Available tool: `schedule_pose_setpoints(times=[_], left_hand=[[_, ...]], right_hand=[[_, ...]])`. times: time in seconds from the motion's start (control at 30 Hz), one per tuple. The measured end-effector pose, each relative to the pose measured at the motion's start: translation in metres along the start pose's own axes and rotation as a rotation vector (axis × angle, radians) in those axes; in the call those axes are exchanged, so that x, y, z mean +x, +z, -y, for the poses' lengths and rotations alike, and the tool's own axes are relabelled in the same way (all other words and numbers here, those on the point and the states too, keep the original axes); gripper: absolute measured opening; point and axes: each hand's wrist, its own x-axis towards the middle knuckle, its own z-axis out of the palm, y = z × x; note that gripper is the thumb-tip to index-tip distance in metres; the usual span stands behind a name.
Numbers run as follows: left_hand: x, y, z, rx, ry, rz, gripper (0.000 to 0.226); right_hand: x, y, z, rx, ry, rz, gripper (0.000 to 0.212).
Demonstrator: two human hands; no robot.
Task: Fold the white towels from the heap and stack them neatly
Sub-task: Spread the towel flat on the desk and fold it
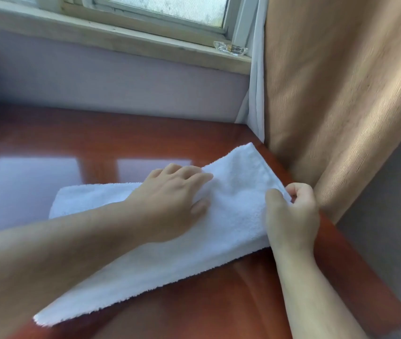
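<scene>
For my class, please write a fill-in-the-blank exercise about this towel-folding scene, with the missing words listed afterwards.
1. The right hand pinches the edge of a white ____.
2. The left hand rests on top of it, palm facing ____.
3. It lies on a glossy wooden ____.
4. To the right of both hands hangs a tan ____.
Missing words: towel; down; table; curtain.
</scene>
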Motion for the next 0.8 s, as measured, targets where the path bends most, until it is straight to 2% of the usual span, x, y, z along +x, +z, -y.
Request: schedule_pose_setpoints(times=[0.13,0.37,0.47,0.53,0.6,0.67,0.73,0.8], left_hand=[[-0.001,0.008,0.003,0.016,-0.005,0.040,0.053],[-0.005,0.008,0.006,0.066,-0.057,0.150,0.083],[-0.016,0.007,0.010,0.099,-0.074,0.156,0.092],[-0.019,0.009,0.012,0.096,-0.077,0.167,0.090],[-0.019,0.012,0.012,0.100,-0.071,0.150,0.091],[-0.019,0.015,0.012,0.081,-0.078,0.119,0.094],[-0.020,0.016,0.012,0.054,-0.100,0.091,0.097],[-0.024,0.017,0.015,0.050,-0.118,0.088,0.096]], right_hand=[[0.001,-0.001,-0.003,-0.106,0.008,0.006,0.014],[-0.004,-0.003,-0.003,-0.406,-0.019,0.032,0.030],[-0.005,-0.005,0.002,-0.633,-0.139,-0.026,0.040],[-0.008,0.000,0.010,-0.639,-0.348,-0.024,0.043],[-0.011,0.010,0.023,-0.486,-0.531,0.128,0.036],[-0.011,0.024,0.029,-0.433,-0.571,0.360,0.030],[-0.005,0.034,0.026,-0.593,-0.511,0.566,0.039],[-0.001,0.038,0.015,-0.815,-0.341,0.660,0.054]])
